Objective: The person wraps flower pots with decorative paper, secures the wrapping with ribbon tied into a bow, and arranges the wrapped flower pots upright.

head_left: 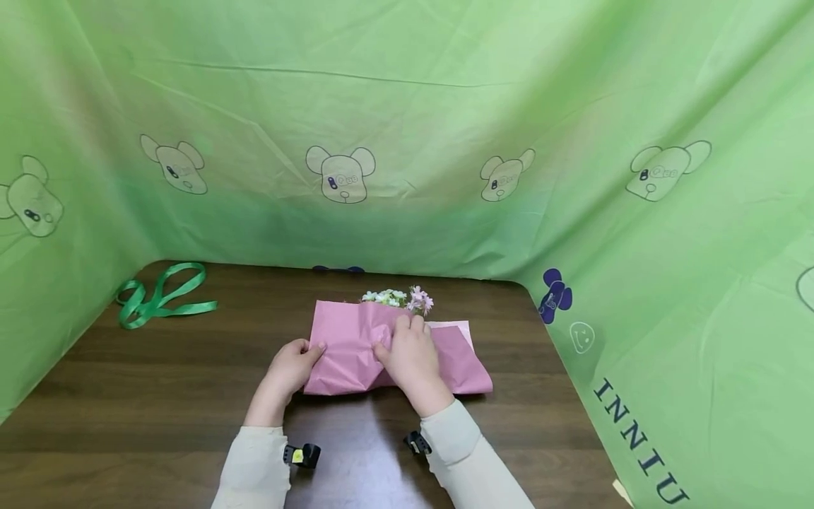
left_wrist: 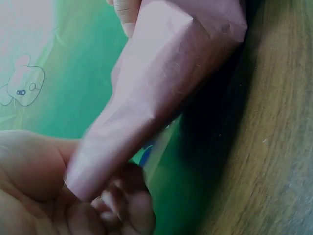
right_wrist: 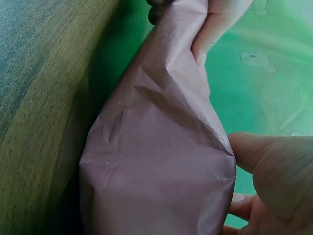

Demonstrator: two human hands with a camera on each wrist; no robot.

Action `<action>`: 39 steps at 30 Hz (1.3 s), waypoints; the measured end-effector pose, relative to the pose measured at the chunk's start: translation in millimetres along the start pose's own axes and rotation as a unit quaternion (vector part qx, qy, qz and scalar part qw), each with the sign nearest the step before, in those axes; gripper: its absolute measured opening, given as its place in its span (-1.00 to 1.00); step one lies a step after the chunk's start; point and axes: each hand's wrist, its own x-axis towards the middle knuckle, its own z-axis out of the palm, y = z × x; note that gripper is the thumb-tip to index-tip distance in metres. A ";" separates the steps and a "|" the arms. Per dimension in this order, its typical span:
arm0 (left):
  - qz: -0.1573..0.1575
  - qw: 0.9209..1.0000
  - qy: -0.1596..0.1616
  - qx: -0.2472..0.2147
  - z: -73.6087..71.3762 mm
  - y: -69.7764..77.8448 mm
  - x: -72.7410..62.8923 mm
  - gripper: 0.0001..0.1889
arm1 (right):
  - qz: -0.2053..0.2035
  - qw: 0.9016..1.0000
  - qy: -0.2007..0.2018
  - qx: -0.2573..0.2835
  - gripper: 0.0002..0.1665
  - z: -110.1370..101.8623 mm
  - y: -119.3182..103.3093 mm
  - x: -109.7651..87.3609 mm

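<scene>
Pink wrapping paper (head_left: 343, 346) is folded around a small bunch of artificial flowers, lying sideways in front of me. White blossoms (head_left: 384, 297) and pink blossoms (head_left: 420, 300) stick out beyond its far edge; their stems are hidden. My left hand (head_left: 294, 366) pinches the paper's left edge between thumb and fingers. Over the middle of the bundle, my right hand (head_left: 412, 353) grips the gathered paper, thumb on the near fold and fingers over the top. In the right wrist view the creased paper (right_wrist: 161, 147) hides most of what lies inside.
A loosely looped green ribbon (head_left: 159, 304) lies at the table's far left corner. The brown wooden table (head_left: 159, 396) is bordered at the back and sides by a green printed cloth (head_left: 420, 233). A black strap (head_left: 302, 456) sits at the left wrist.
</scene>
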 end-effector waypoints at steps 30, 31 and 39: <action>0.053 0.994 0.037 0.091 7.5 13.9 19.2 -0.56 | 0.029 0.997 0.070 -0.005 -0.60 10.4 1.9 2.8; 0.060 0.992 0.039 0.101 7.0 16.5 19.0 -0.57 | 0.033 0.997 0.070 -0.004 -0.60 10.5 2.3 3.0; 0.090 0.990 0.041 0.097 6.8 32.0 17.0 -0.56 | 0.041 0.997 0.062 -0.008 -0.59 10.8 0.7 3.1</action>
